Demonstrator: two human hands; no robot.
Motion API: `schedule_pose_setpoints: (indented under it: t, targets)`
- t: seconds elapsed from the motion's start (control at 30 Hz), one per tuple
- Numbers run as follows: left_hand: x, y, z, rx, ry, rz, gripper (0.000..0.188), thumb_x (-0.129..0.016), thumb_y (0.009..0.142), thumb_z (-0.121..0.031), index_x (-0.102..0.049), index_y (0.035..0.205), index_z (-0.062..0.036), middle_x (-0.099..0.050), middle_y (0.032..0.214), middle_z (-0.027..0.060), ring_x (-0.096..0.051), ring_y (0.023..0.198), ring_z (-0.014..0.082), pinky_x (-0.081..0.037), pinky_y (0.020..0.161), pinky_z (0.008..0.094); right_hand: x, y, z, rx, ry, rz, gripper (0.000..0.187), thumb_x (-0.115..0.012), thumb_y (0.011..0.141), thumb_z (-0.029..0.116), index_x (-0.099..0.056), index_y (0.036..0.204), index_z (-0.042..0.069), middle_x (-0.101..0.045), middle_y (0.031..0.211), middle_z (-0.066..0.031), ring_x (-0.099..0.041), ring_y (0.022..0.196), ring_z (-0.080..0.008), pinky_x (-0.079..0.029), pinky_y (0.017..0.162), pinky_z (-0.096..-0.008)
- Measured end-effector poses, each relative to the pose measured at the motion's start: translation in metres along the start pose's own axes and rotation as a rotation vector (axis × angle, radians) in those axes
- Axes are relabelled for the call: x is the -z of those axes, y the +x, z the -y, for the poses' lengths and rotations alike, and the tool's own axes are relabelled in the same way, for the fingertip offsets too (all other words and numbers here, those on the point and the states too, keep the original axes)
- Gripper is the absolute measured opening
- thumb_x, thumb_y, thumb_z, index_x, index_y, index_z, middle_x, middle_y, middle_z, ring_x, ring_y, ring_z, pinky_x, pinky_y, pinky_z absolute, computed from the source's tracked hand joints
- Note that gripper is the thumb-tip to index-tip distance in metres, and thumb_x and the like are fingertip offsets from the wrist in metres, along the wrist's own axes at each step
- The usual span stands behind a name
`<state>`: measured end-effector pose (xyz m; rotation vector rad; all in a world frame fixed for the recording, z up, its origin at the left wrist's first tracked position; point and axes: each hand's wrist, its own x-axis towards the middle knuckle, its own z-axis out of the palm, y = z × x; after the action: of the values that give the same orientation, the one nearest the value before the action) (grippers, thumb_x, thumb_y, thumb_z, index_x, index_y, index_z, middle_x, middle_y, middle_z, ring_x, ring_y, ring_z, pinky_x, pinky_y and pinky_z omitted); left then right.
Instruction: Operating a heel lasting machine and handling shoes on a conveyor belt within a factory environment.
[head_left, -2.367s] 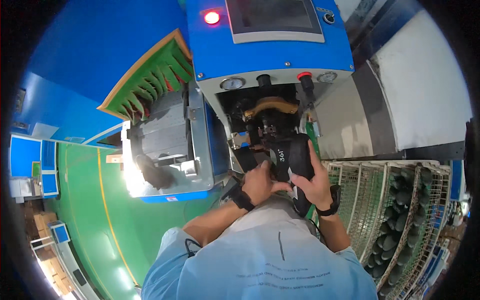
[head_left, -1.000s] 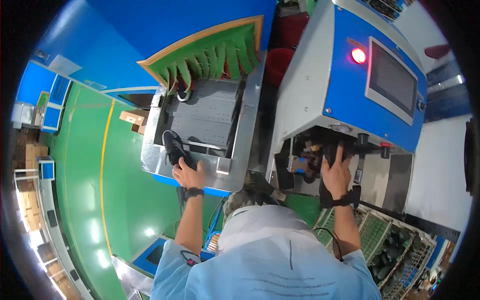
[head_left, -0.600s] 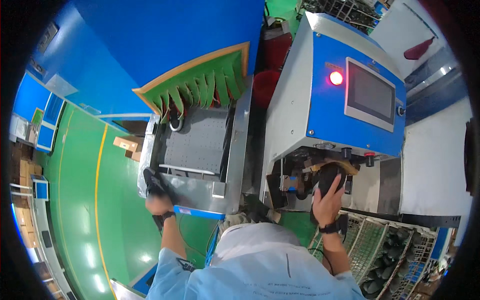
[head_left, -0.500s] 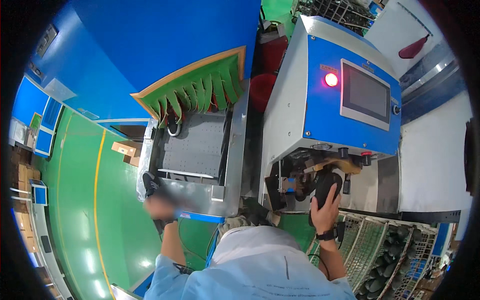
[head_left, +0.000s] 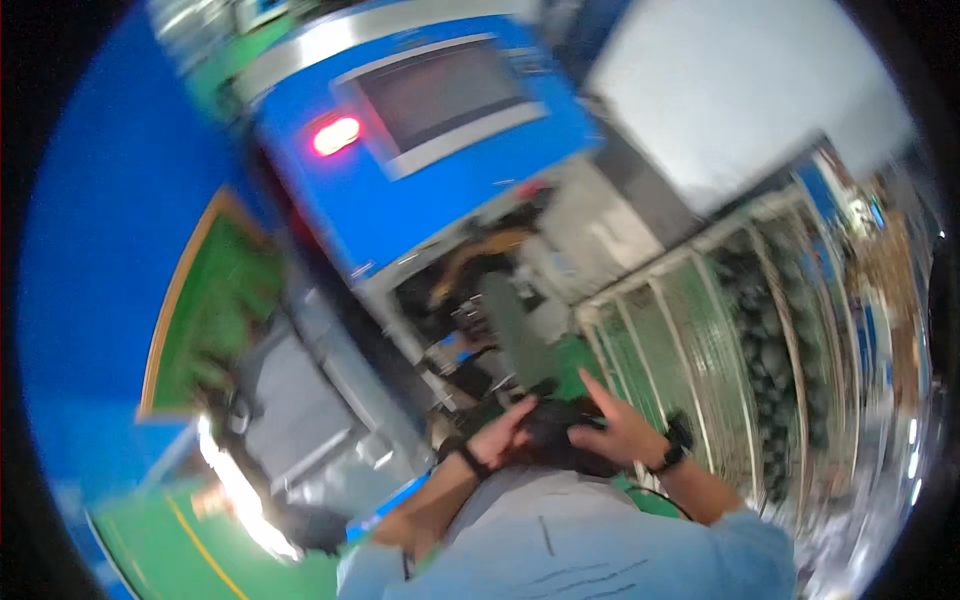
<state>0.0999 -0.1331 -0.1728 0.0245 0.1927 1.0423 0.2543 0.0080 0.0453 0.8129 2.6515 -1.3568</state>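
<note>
Motion blurs the whole view. Close in front of my body, a dark thing that looks like a black shoe (head_left: pixel 565 437) is between my two hands. My left hand (head_left: pixel 503 436) is closed on its left end, fingertips partly hidden. On the other side my right hand (head_left: pixel 628 432) has its forefinger stretched out and thumb apart, close against the dark thing. Just beyond them, a long grey-green shoe-shaped piece (head_left: pixel 518 328) stands in the opening of the blue and white machine (head_left: pixel 400 220).
A red lamp (head_left: pixel 336 136) glows beside the machine's dark screen (head_left: pixel 440 95). At left are a green fringed curtain (head_left: pixel 215 300) and a grey conveyor bed (head_left: pixel 290 400). Right of me stands a wire rack (head_left: pixel 690 350) holding several dark shoe-shaped pieces (head_left: pixel 775 370).
My view has swung to the right. My left hand has left the conveyor's edge and come beside my right hand. My right hand has drawn back from the black shoe at the machine.
</note>
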Motion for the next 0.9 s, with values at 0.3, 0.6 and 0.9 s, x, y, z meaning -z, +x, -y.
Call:
schedule_pose_setpoints:
  t: [0.3,0.6,0.9]
  targets:
    - [-0.049,-0.039,-0.013,-0.242,0.585,-0.931,0.056,-0.069,0.086,-0.039,-0.063,0.116,0.0072,-0.067,0.113,0.0101,-0.064,0.098,0.0215,-0.051,0.084,0.0366,-0.078,0.105,-0.062,-0.052,1.035,-0.317,0.082,-0.076,0.081,0.032,-0.04,0.148,-0.001,-0.061,0.131,-0.0185,-0.058,0.117,-0.0244,-0.043,0.102,-0.0351]
    - [-0.039,0.023,-0.019,-0.157,1.325,-1.268,0.087,-0.063,0.077,-0.077,-0.065,0.092,0.0085,-0.065,0.088,0.0165,-0.057,0.079,0.021,-0.046,0.07,0.0397,0.075,-0.158,-0.159,-0.509,0.332,-0.912,0.077,-0.074,0.082,0.028,-0.04,0.149,0.009,-0.062,0.127,-0.0236,-0.065,0.108,-0.0371,-0.052,0.092,-0.0415]
    - [-0.066,0.177,0.007,-0.173,1.446,-0.94,0.065,-0.077,0.08,-0.025,-0.051,0.133,0.0037,-0.061,0.118,0.0135,-0.063,0.101,0.0286,-0.052,0.083,0.038,0.112,-0.357,-0.319,-0.997,-0.328,-1.879,0.07,-0.063,0.088,0.013,-0.033,0.15,-0.001,-0.062,0.119,-0.0307,-0.061,0.105,-0.0462,-0.05,0.086,-0.0498]
